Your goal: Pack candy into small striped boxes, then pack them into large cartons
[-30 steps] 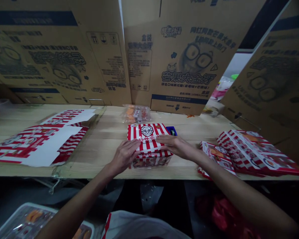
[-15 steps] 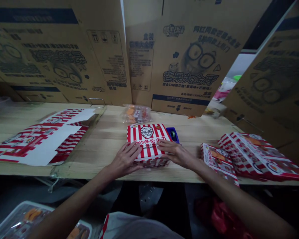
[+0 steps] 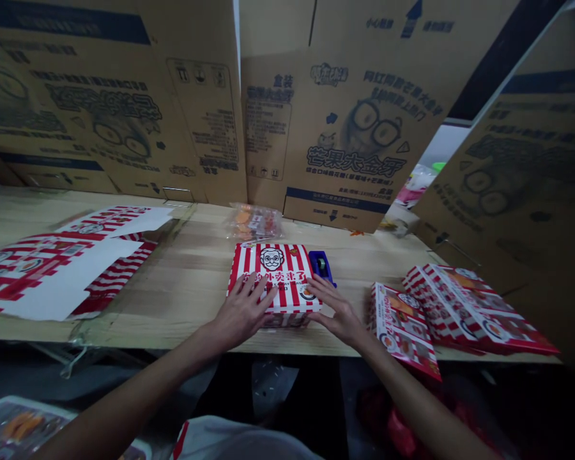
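Note:
A closed red-and-white striped carton (image 3: 280, 262) with a printed face and lettering sits on the table before me. My left hand (image 3: 243, 308) rests on its front left part, fingers stretched over the lid. At the front right corner is my right hand (image 3: 338, 311), its fingers spread along the right edge and the thumb near the front. Both hands touch the box without gripping it. Just behind the right fingers stands a blue tape dispenser (image 3: 322, 267), partly hidden. A clear bag of small orange and red pieces (image 3: 255, 222) lies behind the carton.
Flat striped carton blanks (image 3: 76, 262) lie on the left of the wooden table (image 3: 191, 268). Several striped boxes (image 3: 479, 306) lean in a row at the right, near another box (image 3: 405, 326). Large cardboard sheets (image 3: 335, 128) wall off the back. Low on the left is a tub (image 3: 23, 421) of packed pieces.
My right hand has slid off the lid's lettering to the box's right edge, and its fingers have spread. My left hand stays on the lid. The view has shifted slightly.

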{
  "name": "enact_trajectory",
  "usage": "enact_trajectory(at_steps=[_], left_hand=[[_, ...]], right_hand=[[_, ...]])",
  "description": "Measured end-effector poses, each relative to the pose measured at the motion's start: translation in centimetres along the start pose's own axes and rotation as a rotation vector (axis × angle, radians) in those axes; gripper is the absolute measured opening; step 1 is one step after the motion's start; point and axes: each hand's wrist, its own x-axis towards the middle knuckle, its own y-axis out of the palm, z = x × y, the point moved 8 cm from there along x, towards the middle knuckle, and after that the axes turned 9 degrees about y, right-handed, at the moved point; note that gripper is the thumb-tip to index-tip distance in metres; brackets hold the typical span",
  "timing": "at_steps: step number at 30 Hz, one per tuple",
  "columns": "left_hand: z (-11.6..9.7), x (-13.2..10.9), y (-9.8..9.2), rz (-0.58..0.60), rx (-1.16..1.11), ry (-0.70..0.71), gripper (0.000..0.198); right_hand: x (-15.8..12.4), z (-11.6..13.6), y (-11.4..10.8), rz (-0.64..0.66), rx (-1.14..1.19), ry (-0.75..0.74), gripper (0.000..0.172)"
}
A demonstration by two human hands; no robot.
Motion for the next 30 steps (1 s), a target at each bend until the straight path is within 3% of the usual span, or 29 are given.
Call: enact_trajectory(at_steps=[5, 10, 15, 20, 25, 30], left_hand=[[-1.2, 4.2, -1.1, -0.005, -0.062, 0.037, 0.047], [-2.9, 8.4, -0.2, 0.068, -0.294, 0.178, 0.053], [-3.4, 8.5, 0.8, 0.209, -0.361, 0.269, 0.056], [-3.6, 8.5, -0.1, 0.207, -0.363, 0.292, 0.064], [-3.6, 8.9, 0.5, 0.236, -0.288, 0.293, 0.067], [-3.8, 9.2, 1.1, 0.232, -0.259, 0.328, 0.062]], right_hand=[[-0.2, -0.7, 0.4, -0.058, 0.133, 0.087, 0.046], [-0.9, -1.3, 1.1, -0.222, 0.143, 0.13, 0.044], [-2.0, -1.4, 2.8, -0.355, 0.069, 0.19, 0.068], [-1.9, -0.9, 3.1, -0.444, 0.05, 0.146, 0.086], [-1.3, -1.3, 3.0, -0.358, -0.015, 0.126, 0.103], [-1.9, -2.2, 3.0, -0.357, 0.02, 0.157, 0.1]])
